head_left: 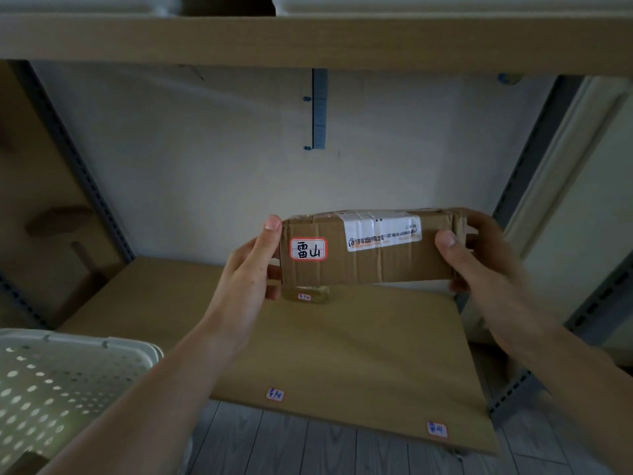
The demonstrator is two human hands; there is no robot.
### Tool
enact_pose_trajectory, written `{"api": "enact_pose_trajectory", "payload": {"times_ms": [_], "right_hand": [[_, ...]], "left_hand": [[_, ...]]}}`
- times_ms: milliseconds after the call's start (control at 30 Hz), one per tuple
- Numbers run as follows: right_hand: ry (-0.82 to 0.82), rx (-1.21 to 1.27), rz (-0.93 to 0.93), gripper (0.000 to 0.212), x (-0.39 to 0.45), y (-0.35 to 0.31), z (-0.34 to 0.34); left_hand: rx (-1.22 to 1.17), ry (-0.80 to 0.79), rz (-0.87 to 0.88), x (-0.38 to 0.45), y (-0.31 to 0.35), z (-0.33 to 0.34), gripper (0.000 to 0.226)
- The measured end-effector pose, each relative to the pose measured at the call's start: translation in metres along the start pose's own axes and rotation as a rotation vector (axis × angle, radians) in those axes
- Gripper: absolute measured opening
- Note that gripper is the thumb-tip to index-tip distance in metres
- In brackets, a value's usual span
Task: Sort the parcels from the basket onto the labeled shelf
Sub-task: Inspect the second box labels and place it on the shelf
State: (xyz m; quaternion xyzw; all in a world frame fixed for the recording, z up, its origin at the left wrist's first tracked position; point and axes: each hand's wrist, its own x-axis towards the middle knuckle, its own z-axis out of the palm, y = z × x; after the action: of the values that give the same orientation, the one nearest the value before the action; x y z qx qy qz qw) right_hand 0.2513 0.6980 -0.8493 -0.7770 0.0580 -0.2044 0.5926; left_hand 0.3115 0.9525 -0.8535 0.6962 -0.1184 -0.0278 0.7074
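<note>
Bare forearms reach up from the frame's bottom edge past a white perforated basket (65, 382), lifting a long cardboard parcel (370, 248) above the shelf (342, 337). The left hand (246, 269) and right hand (479, 255) each clamp one end, thumbs on the front face, grip closed on the box. Creased, taped and bearing a glossy shipping label and a red-bordered handwritten sticker (308, 249), the stiff carton looks light. End-holds appear steadiest. Small tags (275, 394) mark the shelf's front edge.
</note>
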Motion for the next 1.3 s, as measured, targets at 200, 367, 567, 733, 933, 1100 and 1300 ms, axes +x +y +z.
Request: {"api": "enact_pose_trajectory", "payload": {"times_ms": [200,367,567,733,933,1100,1300], "right_hand": [[-0.053,-0.072,-0.033,0.064,0.001,0.003,-0.005],[-0.03,0.097,-0.033,0.053,-0.001,0.003,-0.008],[-0.032,0.143,-0.016,0.044,-0.009,0.006,-0.021],[-0.005,0.011,0.113,0.045,-0.017,0.037,-0.032],[0.064,-0.247,0.406,0.043,-0.008,0.107,-0.043],[0.121,-0.43,0.642,0.041,0.0,0.161,-0.05],[0.114,-0.51,0.854,0.046,0.01,0.205,-0.044]], "left_hand": [[0.054,-0.027,-0.016,0.004,0.0,0.005,0.058],[-0.081,-0.057,0.063,0.011,-0.004,0.012,0.03],[-0.007,-0.103,0.177,0.01,-0.007,0.017,0.043],[0.173,-0.117,0.057,0.012,-0.036,0.036,0.038],[0.402,-0.114,-0.153,0.031,-0.115,0.086,0.015],[0.537,-0.186,-0.237,0.048,-0.179,0.129,0.017],[0.677,-0.209,-0.35,0.059,-0.226,0.162,0.028]]}}
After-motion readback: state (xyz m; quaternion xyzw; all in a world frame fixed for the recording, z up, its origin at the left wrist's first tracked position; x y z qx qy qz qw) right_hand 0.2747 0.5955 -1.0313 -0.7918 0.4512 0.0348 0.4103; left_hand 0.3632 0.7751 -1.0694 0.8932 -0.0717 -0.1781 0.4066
